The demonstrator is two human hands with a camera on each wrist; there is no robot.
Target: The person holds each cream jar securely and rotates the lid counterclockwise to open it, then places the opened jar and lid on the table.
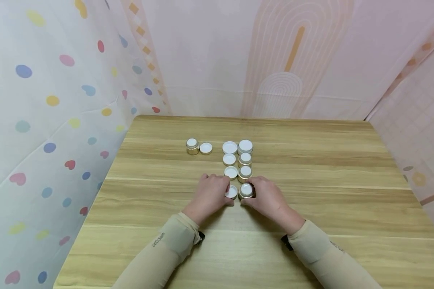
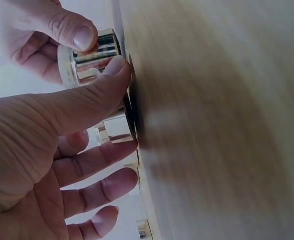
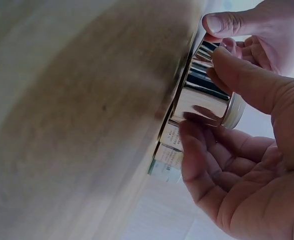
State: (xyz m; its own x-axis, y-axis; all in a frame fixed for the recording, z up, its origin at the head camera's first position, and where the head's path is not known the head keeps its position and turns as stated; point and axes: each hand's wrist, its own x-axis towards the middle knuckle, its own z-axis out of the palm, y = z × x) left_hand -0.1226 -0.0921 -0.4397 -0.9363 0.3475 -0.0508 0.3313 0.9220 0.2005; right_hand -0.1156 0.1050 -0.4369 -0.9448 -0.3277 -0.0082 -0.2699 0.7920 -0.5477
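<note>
My left hand (image 1: 210, 194) holds a shallow white-lined lid (image 1: 232, 192) between thumb and fingers at the near end of a column of lids. Beside it on the right, my right hand (image 1: 269, 198) grips a gold jar (image 1: 246, 190) with a white top. Thumb and fingers lie round the jar's shiny side (image 3: 202, 100) in the right wrist view. Both things stay on or very close to the table. The lid's gold rim (image 2: 118, 126) shows between the left thumb and fingers in the left wrist view.
Beyond the hands, three upturned lids (image 1: 230, 172) line up beside three white-topped jars (image 1: 245, 173). Farther left stand another gold jar (image 1: 192, 147) and a lid (image 1: 205, 148). The wooden table (image 1: 332, 180) ends at a patterned curtain (image 1: 209, 60).
</note>
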